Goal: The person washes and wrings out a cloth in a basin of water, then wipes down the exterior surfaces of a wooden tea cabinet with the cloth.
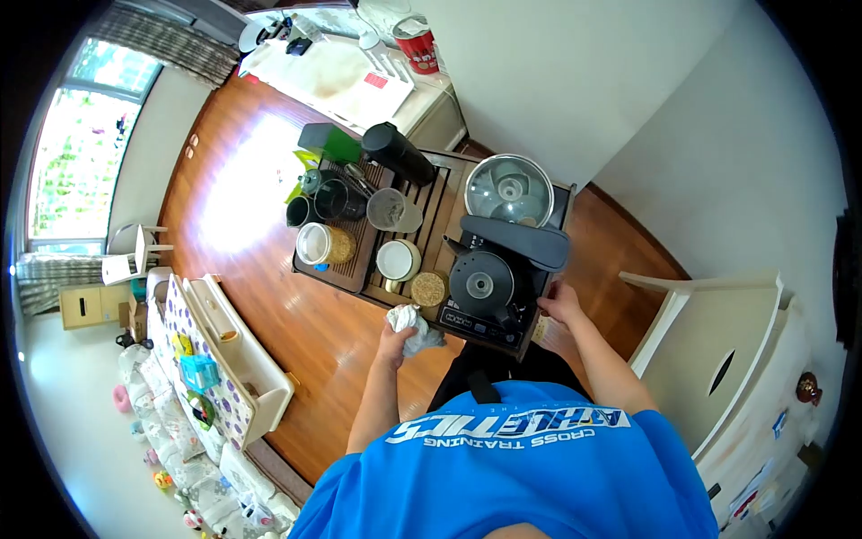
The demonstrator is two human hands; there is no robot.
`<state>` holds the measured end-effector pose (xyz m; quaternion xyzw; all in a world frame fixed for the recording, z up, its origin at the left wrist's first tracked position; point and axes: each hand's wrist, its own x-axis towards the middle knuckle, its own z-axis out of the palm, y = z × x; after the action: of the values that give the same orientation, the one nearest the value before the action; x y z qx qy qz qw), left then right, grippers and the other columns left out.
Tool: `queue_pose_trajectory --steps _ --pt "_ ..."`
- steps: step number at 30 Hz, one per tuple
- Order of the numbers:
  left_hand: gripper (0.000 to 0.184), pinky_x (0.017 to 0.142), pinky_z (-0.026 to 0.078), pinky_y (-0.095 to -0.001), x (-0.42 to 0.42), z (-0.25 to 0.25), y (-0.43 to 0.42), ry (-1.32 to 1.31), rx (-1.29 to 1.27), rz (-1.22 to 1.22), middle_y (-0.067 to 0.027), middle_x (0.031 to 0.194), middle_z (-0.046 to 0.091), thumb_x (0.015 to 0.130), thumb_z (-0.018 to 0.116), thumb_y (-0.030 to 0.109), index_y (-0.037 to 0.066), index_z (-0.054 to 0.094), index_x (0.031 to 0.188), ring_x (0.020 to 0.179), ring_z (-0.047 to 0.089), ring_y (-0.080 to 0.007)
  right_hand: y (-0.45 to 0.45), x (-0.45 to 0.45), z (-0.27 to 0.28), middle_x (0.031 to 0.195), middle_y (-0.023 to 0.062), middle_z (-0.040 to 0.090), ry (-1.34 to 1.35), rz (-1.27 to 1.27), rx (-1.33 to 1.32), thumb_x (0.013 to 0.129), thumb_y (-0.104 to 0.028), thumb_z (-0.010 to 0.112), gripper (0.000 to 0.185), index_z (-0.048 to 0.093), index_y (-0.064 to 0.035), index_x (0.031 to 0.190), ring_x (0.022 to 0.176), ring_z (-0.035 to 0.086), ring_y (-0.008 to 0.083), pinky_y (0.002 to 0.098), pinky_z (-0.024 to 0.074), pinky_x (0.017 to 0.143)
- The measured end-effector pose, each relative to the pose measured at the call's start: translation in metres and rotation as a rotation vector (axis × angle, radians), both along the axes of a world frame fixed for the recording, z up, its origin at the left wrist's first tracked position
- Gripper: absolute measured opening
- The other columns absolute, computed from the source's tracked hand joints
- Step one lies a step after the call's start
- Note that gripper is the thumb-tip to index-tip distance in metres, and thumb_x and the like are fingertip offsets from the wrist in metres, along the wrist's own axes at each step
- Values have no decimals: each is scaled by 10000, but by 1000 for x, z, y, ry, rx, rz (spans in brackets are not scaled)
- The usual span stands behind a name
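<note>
My left hand [391, 346] is closed around a crumpled grey-white cloth [407, 321], just off the front edge of a dark wooden tea tray [359, 289]. My right hand [561, 303] grips the tray's right edge, beside a black kettle [482, 284] on an induction cooker [458, 320]. Near the cloth stand a round jar with a grainy tan top [428, 288] and a white cup [396, 260]. A long dark grey case [516, 241] lies behind the kettle, in front of a steel pot with a glass lid [509, 190].
Farther back on the tray are a black bottle [397, 153], a green box [329, 142], a clear plastic cup [393, 211] and a white-lidded jar [323, 243]. A white cabinet [709, 341] stands at right; a sofa [184, 440] and low table [211, 359] are at left.
</note>
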<state>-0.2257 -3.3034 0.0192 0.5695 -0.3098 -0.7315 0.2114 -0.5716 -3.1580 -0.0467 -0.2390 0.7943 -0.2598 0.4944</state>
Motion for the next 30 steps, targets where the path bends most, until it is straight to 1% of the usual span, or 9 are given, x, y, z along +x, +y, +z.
queue_pose_trajectory --steps 2,6,7,10,14,22,24,27,30 --pt "639 822 471 -373 3 2 -6 40 56 -7 -73 1133 511 656 567 -64 105 378 1243 1010 529 -234 1 4 5 734 170 598 -44 -145 -97 650 -133 694 428 516 85 974 634 617 228 328 485 524" --pt "677 835 459 -362 14 0 -16 39 141 -75 -53 1133 510 652 592 -46 125 365 1267 1024 519 -225 4 2 -6 729 168 599 75 -115 -29 635 -89 692 380 536 66 945 641 615 240 333 491 533" --pt "681 836 457 -358 16 -2 -16 66 142 -100 -51 1129 512 655 594 -43 127 363 1272 1020 520 -222 -5 10 31 766 167 605 4 -202 -74 649 -74 682 342 543 63 930 651 614 235 327 498 519" --pt "687 825 463 -348 21 0 -22 119 165 -118 -47 1109 520 652 610 -38 125 367 1273 996 532 -213 -8 13 35 812 159 609 -108 -317 -22 667 -48 666 321 544 66 941 678 616 233 321 510 525" --pt "650 816 475 -375 32 -13 -39 126 153 -189 -75 1095 518 665 641 -33 87 353 1235 981 546 -235 -11 14 47 989 153 570 -78 -314 45 719 -5 612 428 474 28 1122 798 613 262 347 546 560" --pt "623 773 495 -378 38 -20 -53 101 160 -163 -113 1044 536 606 675 -22 7 375 1151 918 575 -246 5 4 14 903 126 587 -97 -308 47 728 -5 606 385 497 34 1096 706 606 227 347 545 557" --pt "643 778 491 -381 39 -19 -53 -31 85 -131 -130 1070 519 594 685 -9 -14 360 1149 940 563 -254 4 -2 6 1051 178 559 -31 -275 144 720 -31 637 501 442 60 1173 799 610 255 334 519 552" --pt "673 781 486 -380 47 -33 -58 -42 46 -81 -148 1087 502 576 701 15 -29 347 1147 968 543 -265 6 -1 8 830 105 588 6 -299 45 723 -33 623 301 536 33 1005 662 596 199 317 535 520" --pt "676 775 486 -374 49 -41 -60 -18 56 -85 -151 1076 504 573 701 30 -24 350 1148 957 545 -268 26 -27 -53 816 99 585 198 -113 22 714 -39 634 295 543 32 987 646 589 189 313 534 515"
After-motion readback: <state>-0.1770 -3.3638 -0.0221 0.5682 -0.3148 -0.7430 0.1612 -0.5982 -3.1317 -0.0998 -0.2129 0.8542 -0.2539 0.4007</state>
